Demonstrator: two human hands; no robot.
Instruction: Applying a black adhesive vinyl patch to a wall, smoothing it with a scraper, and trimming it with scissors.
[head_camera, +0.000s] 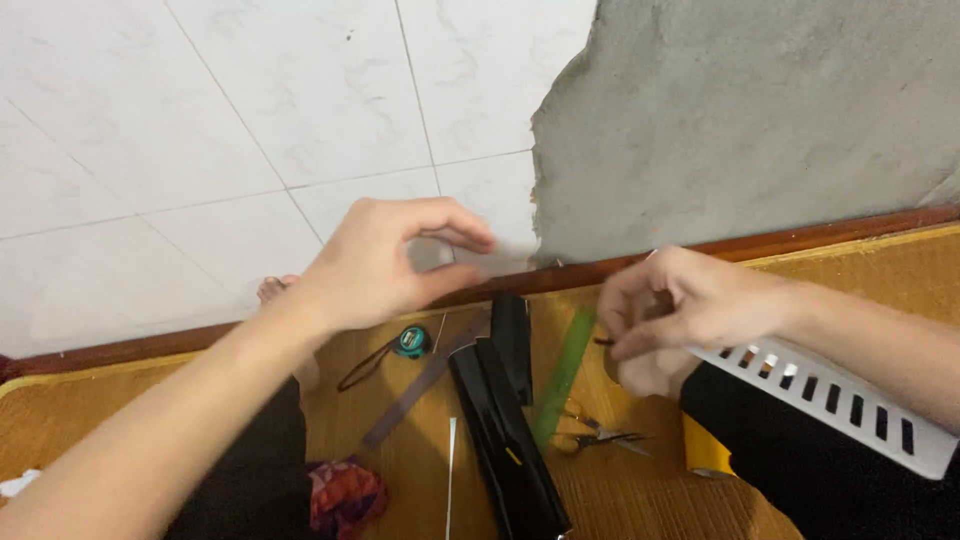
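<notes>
here the left hand (385, 262) pinches thumb and fingers together on a thin, blurred strip (505, 252) reaching toward 3 o'clock. the right hand (672, 300), fingers curled, pinches its other end above the green ruler (562, 372).

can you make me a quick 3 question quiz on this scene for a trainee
1. True or false: the left hand pinches a thin, blurred strip between thumb and fingers.
2. Which thing lies on the woven mat right beside the green ruler? A) scissors B) hammer C) cup
3. What white thing rests across the person's right leg, below the right hand?

Key
1. True
2. A: the scissors lie by the ruler's lower end.
3. A white slotted plastic panel.
</notes>
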